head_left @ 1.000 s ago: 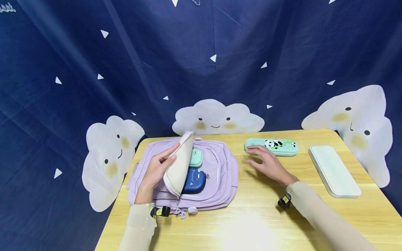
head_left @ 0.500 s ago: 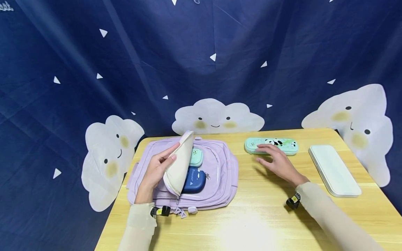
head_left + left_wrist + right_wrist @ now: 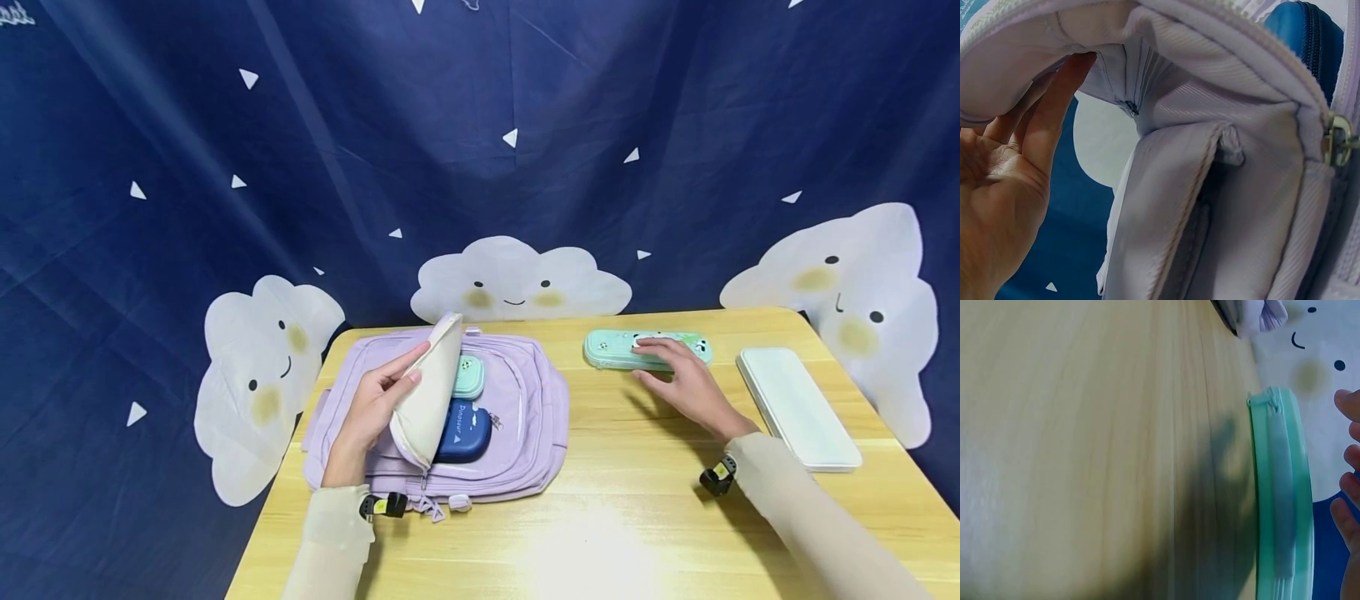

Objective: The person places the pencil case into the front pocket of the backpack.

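A light purple backpack (image 3: 540,400) lies on the table's left side. My left hand (image 3: 373,408) pinches its pocket flap (image 3: 427,398), holding it raised, with the cream lining showing. In the left wrist view the fingers (image 3: 1054,112) press the cloth at its edge. Inside the pocket mouth sit a small mint case (image 3: 468,377) and a navy case (image 3: 465,432) lettered "Dinosaur", both partly hidden by the flap. My right hand (image 3: 693,387), fingers loosely bent, hovers over the mint panda pencil case (image 3: 615,350). The right wrist view shows fingertips apart from that case's zipped side (image 3: 1282,487).
A white oblong case (image 3: 798,408) lies at the table's right. Zipper pulls (image 3: 431,507) hang off the backpack's near edge. Behind the wooden table (image 3: 585,533) hangs a navy curtain (image 3: 525,167) with cloud faces.
My right hand has moved rightward along the panda pencil case, from its left end to its middle. My left hand and the raised flap have stayed put.
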Available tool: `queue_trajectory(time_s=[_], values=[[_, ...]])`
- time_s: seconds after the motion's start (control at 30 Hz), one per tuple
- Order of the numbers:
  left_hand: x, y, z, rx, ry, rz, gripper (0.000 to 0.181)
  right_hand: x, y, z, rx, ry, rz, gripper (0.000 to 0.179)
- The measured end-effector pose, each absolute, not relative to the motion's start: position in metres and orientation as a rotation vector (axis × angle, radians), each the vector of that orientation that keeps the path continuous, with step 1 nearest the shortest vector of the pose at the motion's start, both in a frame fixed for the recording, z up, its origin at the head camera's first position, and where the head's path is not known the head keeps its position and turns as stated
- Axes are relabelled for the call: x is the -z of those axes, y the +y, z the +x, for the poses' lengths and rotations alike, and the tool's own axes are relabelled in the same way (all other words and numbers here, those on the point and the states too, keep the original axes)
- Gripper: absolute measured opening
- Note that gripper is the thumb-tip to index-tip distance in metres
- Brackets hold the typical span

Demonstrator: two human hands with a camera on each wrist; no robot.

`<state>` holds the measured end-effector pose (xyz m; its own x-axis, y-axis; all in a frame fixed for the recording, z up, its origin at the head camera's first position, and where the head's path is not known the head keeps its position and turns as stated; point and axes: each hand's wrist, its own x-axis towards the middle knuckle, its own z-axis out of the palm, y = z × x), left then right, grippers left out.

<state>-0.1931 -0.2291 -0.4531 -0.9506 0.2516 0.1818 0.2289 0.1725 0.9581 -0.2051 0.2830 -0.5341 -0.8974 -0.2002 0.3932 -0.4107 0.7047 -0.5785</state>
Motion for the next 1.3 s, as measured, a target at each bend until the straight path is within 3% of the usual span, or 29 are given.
queue_trajectory(time_s=[1.3], values=[[0.453,-0.228,-0.193,-1.942,2.4,0.449,0.047,0.538,0.322,-0.216,-0.972,-2.616,0.386,0.046]])
